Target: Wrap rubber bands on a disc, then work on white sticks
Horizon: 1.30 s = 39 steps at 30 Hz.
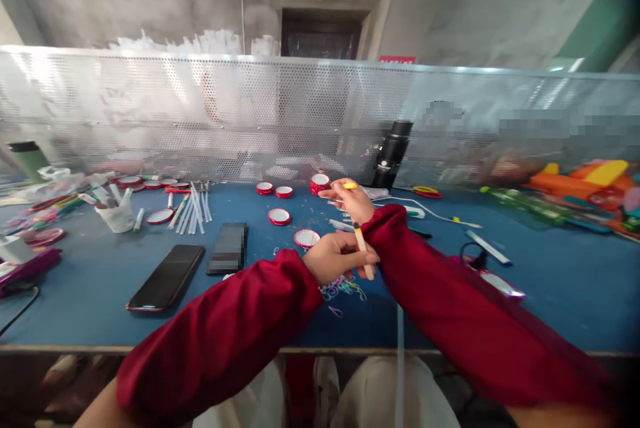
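Note:
My left hand [340, 258] is closed around a pale pen-like stick [364, 253] with a yellow band and a dark upper end. Just beyond it, my right hand [353, 201] is closed with a small yellow-ended piece [349, 185] at its fingertips; the rest of that piece is hidden. Small round red-rimmed pieces with white tops lie near both hands: one flat piece [307, 238] beside my left hand, and a stack [320, 183] beyond my right fingers. Under my left hand is a pile of thin coloured loops [345, 289], partly covered.
Two phones [167, 278] [227, 248] lie left of my hands. Further left stand a white cup [115, 215] of pens and several translucent sticks [193, 211]. A black bottle [393, 155] stands by the perforated metal screen [225, 108]. Orange and yellow items [585, 178] are heaped right.

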Tool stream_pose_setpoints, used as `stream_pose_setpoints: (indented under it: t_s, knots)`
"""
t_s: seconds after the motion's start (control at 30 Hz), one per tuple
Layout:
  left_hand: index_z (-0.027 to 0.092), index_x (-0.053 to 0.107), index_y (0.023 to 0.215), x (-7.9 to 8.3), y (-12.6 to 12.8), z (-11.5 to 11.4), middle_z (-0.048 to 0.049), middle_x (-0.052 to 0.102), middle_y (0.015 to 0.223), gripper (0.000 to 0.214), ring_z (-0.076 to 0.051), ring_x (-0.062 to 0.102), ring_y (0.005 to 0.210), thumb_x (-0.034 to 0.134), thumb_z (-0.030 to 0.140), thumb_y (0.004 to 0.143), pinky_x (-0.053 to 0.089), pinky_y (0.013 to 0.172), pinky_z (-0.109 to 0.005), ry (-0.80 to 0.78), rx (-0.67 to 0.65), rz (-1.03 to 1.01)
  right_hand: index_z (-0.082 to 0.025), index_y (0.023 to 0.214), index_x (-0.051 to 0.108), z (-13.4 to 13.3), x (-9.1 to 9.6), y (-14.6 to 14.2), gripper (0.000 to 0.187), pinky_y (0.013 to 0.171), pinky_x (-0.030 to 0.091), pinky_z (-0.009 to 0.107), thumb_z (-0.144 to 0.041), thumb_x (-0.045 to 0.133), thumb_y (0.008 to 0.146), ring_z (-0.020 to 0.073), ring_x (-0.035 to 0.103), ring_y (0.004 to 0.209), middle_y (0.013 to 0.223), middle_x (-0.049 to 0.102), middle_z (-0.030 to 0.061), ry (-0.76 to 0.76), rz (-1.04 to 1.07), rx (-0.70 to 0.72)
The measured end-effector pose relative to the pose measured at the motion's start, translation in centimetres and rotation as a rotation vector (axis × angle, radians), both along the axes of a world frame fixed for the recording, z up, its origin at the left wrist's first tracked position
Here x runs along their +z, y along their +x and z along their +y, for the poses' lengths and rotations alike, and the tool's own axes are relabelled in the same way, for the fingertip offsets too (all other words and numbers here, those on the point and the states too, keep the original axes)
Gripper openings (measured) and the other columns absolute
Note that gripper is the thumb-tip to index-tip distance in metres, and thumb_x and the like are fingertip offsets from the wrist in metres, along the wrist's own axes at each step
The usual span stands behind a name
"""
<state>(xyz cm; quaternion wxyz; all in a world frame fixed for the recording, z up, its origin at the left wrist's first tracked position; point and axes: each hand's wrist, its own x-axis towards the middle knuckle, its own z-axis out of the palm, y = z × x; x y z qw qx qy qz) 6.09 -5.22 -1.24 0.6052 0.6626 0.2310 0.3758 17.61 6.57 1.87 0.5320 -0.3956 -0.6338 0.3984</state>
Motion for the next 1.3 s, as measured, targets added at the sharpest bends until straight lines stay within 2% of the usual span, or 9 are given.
stream_pose_setpoints:
  t_s: [0.17, 0.27, 0.37, 0.47, 0.67, 0.83, 0.97, 1.13, 1.3]
  knots:
    - [0.015, 0.066, 0.081, -0.7, -0.4, 0.8, -0.0012, 0.067, 0.069, 0.038, -0.011, 0.059, 0.060, 0.075, 0.050, 0.068, 0.039, 0.050, -0.021, -0.054, 0.041, 0.163, -0.024, 0.095, 0.053, -2.9, 0.2, 2.2, 0.039, 0.059, 0.050, 0.027, -0.061, 0.055, 0.084, 0.0165, 0.069, 0.069, 0.078, 0.075, 0.0028, -0.058, 0.259, 0.031]
    - [0.015, 0.065, 0.077, -0.7, -0.6, 1.0, -0.0002, 0.067, 0.065, 0.034, -0.011, 0.058, 0.057, 0.079, 0.044, 0.066, 0.042, 0.053, -0.022, -0.108, 0.086, 0.190, -0.023, 0.102, 0.058, -3.9, 0.1, 2.5, 0.042, 0.050, 0.045, 0.025, -0.062, 0.052, 0.086, 0.0129, 0.058, 0.050, 0.062, 0.065, -0.0017, 0.045, 0.278, 0.034]
    - [0.015, 0.064, 0.071, -0.7, -0.6, 1.0, -0.0010, 0.067, 0.064, 0.033, -0.011, 0.058, 0.057, 0.078, 0.045, 0.067, 0.045, 0.057, -0.023, -0.144, 0.069, 0.189, -0.022, 0.097, 0.065, -4.6, -0.2, 2.6, 0.044, 0.044, 0.037, 0.024, -0.061, 0.046, 0.090, 0.0112, 0.049, 0.047, 0.055, 0.053, -0.0030, 0.184, 0.203, -0.025]
    - [0.015, 0.063, 0.067, -0.6, -0.5, 0.9, -0.0023, 0.067, 0.065, 0.037, -0.012, 0.058, 0.058, 0.077, 0.049, 0.067, 0.045, 0.058, -0.024, -0.141, 0.057, 0.175, -0.021, 0.086, 0.068, -5.4, -0.4, 2.7, 0.038, 0.045, 0.037, 0.024, -0.053, 0.049, 0.092, 0.0113, 0.048, 0.050, 0.058, 0.051, -0.0014, 0.268, 0.153, -0.059]
    - [0.015, 0.062, 0.073, 0.0, -0.8, 1.0, -0.0015, 0.065, 0.067, 0.040, -0.009, 0.057, 0.054, 0.070, 0.054, 0.073, 0.039, 0.048, -0.019, -0.121, 0.132, 0.182, -0.025, 0.089, 0.060, -7.1, -0.9, 2.2, 0.014, 0.050, 0.041, 0.026, -0.037, 0.053, 0.091, 0.0136, 0.051, 0.053, 0.060, 0.054, -0.0025, 0.345, 0.111, -0.053]
    - [0.017, 0.054, 0.080, -0.3, -0.8, 1.3, -0.0020, 0.066, 0.074, 0.043, -0.009, 0.058, 0.051, 0.064, 0.058, 0.077, 0.035, 0.041, -0.019, -0.193, 0.179, 0.120, -0.025, 0.088, 0.060, -6.4, -1.9, 1.9, 0.014, 0.061, 0.049, 0.029, -0.037, 0.054, 0.092, 0.0160, 0.060, 0.065, 0.071, 0.061, 0.0000, 0.413, -0.015, -0.101]
    - [0.016, 0.052, 0.082, -0.7, -0.4, 1.2, -0.0016, 0.064, 0.071, 0.046, -0.008, 0.057, 0.050, 0.066, 0.060, 0.074, 0.034, 0.039, -0.018, -0.277, 0.178, 0.142, -0.025, 0.093, 0.060, -5.1, -2.6, 2.2, 0.012, 0.069, 0.052, 0.032, -0.035, 0.057, 0.089, 0.0188, 0.065, 0.077, 0.080, 0.066, 0.0013, 0.399, -0.016, -0.148]
    - [0.017, 0.053, 0.090, -0.5, -0.2, 0.8, -0.0014, 0.064, 0.073, 0.047, -0.009, 0.058, 0.051, 0.064, 0.060, 0.076, 0.036, 0.039, -0.018, -0.275, 0.177, 0.173, -0.024, 0.090, 0.059, -4.9, -2.7, 2.3, 0.009, 0.072, 0.054, 0.032, -0.032, 0.060, 0.087, 0.0181, 0.067, 0.076, 0.082, 0.069, 0.0013, 0.376, 0.001, -0.154]
    - [0.017, 0.052, 0.086, -0.3, -0.7, 1.0, -0.0015, 0.064, 0.074, 0.044, -0.009, 0.059, 0.053, 0.064, 0.058, 0.077, 0.040, 0.041, -0.019, -0.257, 0.194, 0.184, -0.024, 0.092, 0.056, -5.4, -3.0, 2.4, 0.012, 0.068, 0.054, 0.030, -0.033, 0.061, 0.087, 0.0176, 0.067, 0.073, 0.078, 0.069, 0.0008, 0.321, 0.076, -0.153]
